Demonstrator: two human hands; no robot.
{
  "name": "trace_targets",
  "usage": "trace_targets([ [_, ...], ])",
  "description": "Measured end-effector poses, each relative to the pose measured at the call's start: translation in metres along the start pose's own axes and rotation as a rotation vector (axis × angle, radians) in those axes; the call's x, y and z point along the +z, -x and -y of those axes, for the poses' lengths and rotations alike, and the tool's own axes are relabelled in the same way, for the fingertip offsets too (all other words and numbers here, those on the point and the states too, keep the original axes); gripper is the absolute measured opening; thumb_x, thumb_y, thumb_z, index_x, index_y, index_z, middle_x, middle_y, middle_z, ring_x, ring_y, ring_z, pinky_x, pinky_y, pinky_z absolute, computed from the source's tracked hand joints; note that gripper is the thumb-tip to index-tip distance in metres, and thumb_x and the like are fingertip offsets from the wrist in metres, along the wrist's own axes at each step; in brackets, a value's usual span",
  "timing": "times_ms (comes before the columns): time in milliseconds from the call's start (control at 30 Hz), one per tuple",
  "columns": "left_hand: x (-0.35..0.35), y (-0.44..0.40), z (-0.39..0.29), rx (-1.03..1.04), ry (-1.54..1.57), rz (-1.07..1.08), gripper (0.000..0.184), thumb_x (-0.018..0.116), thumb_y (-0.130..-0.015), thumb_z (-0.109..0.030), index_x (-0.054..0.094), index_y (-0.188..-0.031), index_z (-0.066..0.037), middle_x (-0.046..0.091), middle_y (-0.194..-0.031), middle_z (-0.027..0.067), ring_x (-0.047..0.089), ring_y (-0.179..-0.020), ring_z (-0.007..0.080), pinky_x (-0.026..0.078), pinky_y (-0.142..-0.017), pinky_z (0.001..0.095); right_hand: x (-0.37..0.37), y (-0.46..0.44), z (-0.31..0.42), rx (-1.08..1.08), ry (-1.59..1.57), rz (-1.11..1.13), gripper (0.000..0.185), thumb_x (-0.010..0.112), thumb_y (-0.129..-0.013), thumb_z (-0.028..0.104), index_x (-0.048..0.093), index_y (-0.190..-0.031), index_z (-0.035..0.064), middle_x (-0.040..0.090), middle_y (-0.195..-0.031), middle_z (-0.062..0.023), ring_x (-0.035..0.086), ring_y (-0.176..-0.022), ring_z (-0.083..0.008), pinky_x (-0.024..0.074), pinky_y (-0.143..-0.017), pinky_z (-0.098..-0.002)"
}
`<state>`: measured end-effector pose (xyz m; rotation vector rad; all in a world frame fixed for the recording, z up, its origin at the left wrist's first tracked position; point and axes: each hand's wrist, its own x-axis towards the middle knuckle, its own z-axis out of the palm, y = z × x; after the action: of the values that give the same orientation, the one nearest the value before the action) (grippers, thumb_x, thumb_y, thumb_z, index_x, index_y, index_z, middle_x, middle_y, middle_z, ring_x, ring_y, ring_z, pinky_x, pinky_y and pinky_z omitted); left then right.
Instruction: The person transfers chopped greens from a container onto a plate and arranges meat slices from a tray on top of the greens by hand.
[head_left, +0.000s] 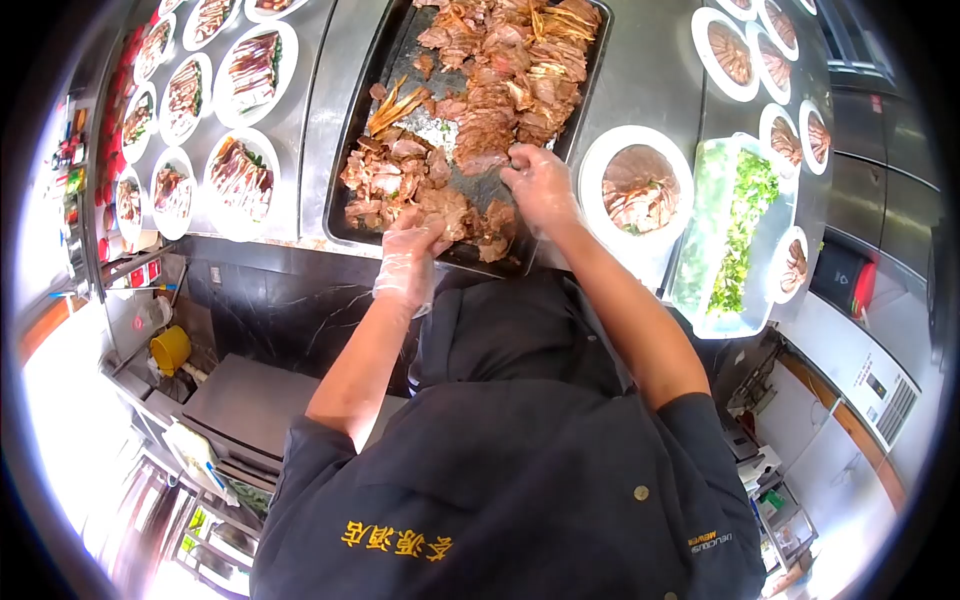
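A dark rectangular tray (338, 200) holds rows and heaps of sliced cooked meat (490, 100). At the tray's near left, my left hand (408, 258), in a clear plastic glove, is closed on some meat slices at the edge of a loose heap (395, 170). My right hand (543, 188), gloved too, reaches over the tray's right side. Its fingers are curled together against the near end of a neat row of slices; the fingertips are partly hidden. Just right of that hand stands a round white bowl (597, 212) of arranged meat slices.
On the left of the steel counter (320, 110) are several white oval plates (235, 222) of sliced meat. Several more plates (708, 80) lie at the right. A clear plastic tub (697, 250) holds chopped greens (745, 235). The counter's front edge runs close to my body.
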<state>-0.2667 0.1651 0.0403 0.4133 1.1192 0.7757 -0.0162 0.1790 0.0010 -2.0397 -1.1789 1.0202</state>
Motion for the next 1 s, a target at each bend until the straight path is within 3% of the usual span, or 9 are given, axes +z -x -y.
trace_targets([
  [33, -0.005, 0.001, 0.0, 0.001, 0.0, -0.003, 0.022, 0.073, -0.099, -0.001, 0.064, -0.118, -0.002, 0.068, -0.101, 0.0025, 0.066, -0.087, 0.012, 0.054, -0.079, 0.025, 0.009, -0.008, -0.001, -0.094, 0.136, -0.027, 0.041, 0.082, -0.094, 0.027, 0.075, -0.127, 0.0029, 0.076, -0.122, -0.0205, 0.074, -0.112, -0.039, 0.0588, -0.102, -0.045],
  [200, -0.029, 0.002, -0.008, 0.001, 0.076, 0.079, 0.039, 0.069, -0.096, -0.004, 0.06, -0.134, -0.004, 0.07, -0.116, 0.0073, 0.071, -0.099, 0.0173, 0.062, -0.086, 0.0312, 0.034, -0.02, 0.003, -0.026, 0.238, -0.091, 0.044, 0.089, -0.088, 0.035, 0.073, -0.114, 0.0036, 0.068, -0.12, -0.0228, 0.07, -0.111, -0.0425, 0.0577, -0.098, -0.048],
  [267, -0.031, 0.003, -0.01, -0.034, 0.064, 0.083, 0.042, 0.068, -0.095, -0.005, 0.059, -0.137, -0.006, 0.071, -0.118, 0.0083, 0.072, -0.103, 0.0191, 0.064, -0.087, 0.0336, 0.043, -0.02, -0.007, -0.1, 0.267, -0.192, 0.043, 0.094, -0.085, 0.032, 0.069, -0.106, 0.0025, 0.068, -0.106, -0.0175, 0.069, -0.1, -0.0387, 0.0559, -0.09, -0.0486],
  [400, -0.009, 0.015, -0.024, -0.014, 0.068, 0.056, 0.045, 0.065, -0.097, -0.003, 0.057, -0.141, -0.007, 0.07, -0.126, 0.0111, 0.074, -0.109, 0.0232, 0.066, -0.089, 0.0393, 0.05, -0.014, -0.016, -0.092, 0.231, -0.188, 0.043, 0.093, -0.086, 0.031, 0.071, -0.109, 0.0028, 0.071, -0.107, -0.019, 0.07, -0.101, -0.0389, 0.0564, -0.092, -0.0483],
  [500, 0.002, 0.022, -0.034, 0.008, 0.065, 0.046, 0.051, 0.063, -0.098, -0.002, 0.053, -0.148, -0.005, 0.069, -0.133, 0.013, 0.074, -0.113, 0.0253, 0.067, -0.092, 0.0426, 0.055, -0.013, -0.005, -0.135, 0.21, -0.371, 0.039, 0.092, -0.088, 0.029, 0.072, -0.108, 0.0021, 0.075, -0.104, -0.0192, 0.073, -0.1, -0.0378, 0.0578, -0.091, -0.0469],
  [567, -0.002, 0.023, -0.038, 0.003, 0.067, 0.063, 0.054, 0.062, -0.099, -0.002, 0.051, -0.152, -0.005, 0.068, -0.137, 0.014, 0.074, -0.116, 0.0264, 0.067, -0.094, 0.0445, 0.052, -0.009, 0.007, 0.178, 0.116, -0.233, 0.035, 0.089, -0.091, 0.028, 0.073, -0.105, 0.0006, 0.078, -0.098, -0.0192, 0.077, -0.095, -0.0357, 0.0594, -0.089, -0.0448],
  [667, -0.008, 0.016, -0.043, -0.019, 0.087, 0.154, 0.057, 0.061, -0.101, -0.002, 0.048, -0.156, -0.004, 0.067, -0.14, 0.0151, 0.073, -0.12, 0.0276, 0.067, -0.097, 0.0464, 0.055, -0.008, 0.002, 0.153, 0.138, -0.277, 0.037, 0.089, -0.092, 0.03, 0.073, -0.103, -0.0005, 0.079, -0.093, -0.0175, 0.078, -0.089, -0.0326, 0.0603, -0.086, -0.0429],
  [833, -0.016, 0.008, -0.044, 0.026, 0.079, 0.131, 0.048, 0.064, -0.111, -0.01, 0.048, -0.156, -0.004, 0.066, -0.14, 0.0142, 0.072, -0.121, 0.0278, 0.066, -0.099, 0.0434, 0.052, 0.005, 0.007, 0.275, 0.138, -0.245, 0.042, 0.09, -0.091, 0.037, 0.077, -0.106, 0.0007, 0.082, -0.095, -0.0161, 0.079, -0.09, -0.0306, 0.0607, -0.087, -0.0425],
  [1000, -0.035, -0.011, -0.027, 0.068, -0.032, 0.038, 0.05, 0.069, -0.111, -0.017, 0.049, -0.156, -0.006, 0.067, -0.138, 0.0131, 0.072, -0.12, 0.0254, 0.064, -0.097, 0.0418, 0.043, 0.019, 0.009, 0.283, 0.111, -0.295, 0.042, 0.09, -0.09, 0.038, 0.079, -0.107, 0.0004, 0.083, -0.099, -0.0167, 0.08, -0.092, -0.03, 0.0608, -0.089, -0.0409],
])
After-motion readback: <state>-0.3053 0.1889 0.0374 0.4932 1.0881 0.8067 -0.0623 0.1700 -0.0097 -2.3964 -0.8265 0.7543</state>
